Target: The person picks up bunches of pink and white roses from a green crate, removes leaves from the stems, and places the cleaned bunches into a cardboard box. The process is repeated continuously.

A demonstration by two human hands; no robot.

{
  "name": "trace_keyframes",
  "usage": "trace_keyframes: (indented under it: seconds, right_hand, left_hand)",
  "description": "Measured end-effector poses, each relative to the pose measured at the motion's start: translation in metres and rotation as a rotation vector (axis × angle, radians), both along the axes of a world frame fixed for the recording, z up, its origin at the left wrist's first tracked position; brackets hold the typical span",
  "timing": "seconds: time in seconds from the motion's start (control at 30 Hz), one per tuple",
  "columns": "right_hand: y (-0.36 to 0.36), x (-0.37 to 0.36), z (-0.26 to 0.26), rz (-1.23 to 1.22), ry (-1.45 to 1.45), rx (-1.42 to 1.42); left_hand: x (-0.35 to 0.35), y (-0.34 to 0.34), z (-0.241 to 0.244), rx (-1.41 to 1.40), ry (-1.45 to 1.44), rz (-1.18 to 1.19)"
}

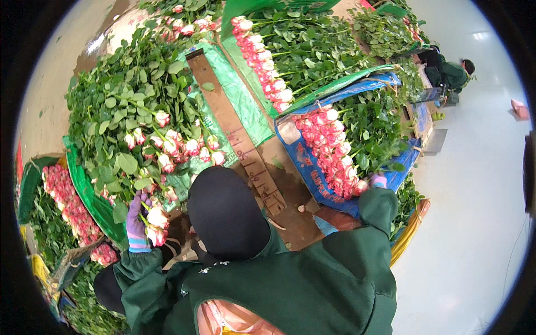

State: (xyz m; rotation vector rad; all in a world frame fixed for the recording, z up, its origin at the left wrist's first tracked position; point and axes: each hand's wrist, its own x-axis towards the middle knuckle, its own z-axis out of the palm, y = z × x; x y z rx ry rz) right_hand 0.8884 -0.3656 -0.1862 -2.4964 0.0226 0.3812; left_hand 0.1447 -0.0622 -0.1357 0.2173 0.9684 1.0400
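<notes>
My left hand (137,222), in a purple glove with a striped cuff, is closed around the stems of pink-and-white roses (157,217) at lower left. Beside and above it lies a large loose pile of leafy roses (138,104). My right hand (378,181), also gloved and blurred, is at the lower right end of a packed row of rose heads (326,150) in a blue printed wrapper (301,161); its fingers are not clear. Between the hands, a marked wooden measuring board (234,130) lies on the wet brown work surface, partly over green wrapping (251,113).
Another rose bundle (268,71) in a green wrapper stands beyond the blue one. More wrapped roses (69,201) are at far left. A dark-capped head (229,213) blocks the lower middle. At upper right, another person (450,71) is beside more greenery.
</notes>
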Motion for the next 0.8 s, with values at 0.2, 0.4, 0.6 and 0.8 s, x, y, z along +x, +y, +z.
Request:
trace_keyframes:
  seconds: [0.2,0.4,0.6,0.8]
  right_hand:
    - [0.021,0.002,0.013,0.010,0.145,-0.249]
    - [0.193,-0.189,0.159,0.776,-0.457,-0.110]
    - [0.330,-0.478,0.215,1.635,0.231,0.311]
    - [0.391,-0.624,0.073,2.028,0.659,-0.225]
  left_hand:
    - [-0.001,-0.002,-0.003,0.014,-0.134,-0.002]
    - [-0.015,-0.015,0.019,-0.011,-0.247,0.075]
    - [-0.025,-0.016,-0.004,-0.031,-0.461,0.222]
    - [-0.032,-0.019,-0.018,0.074,-0.098,0.050]
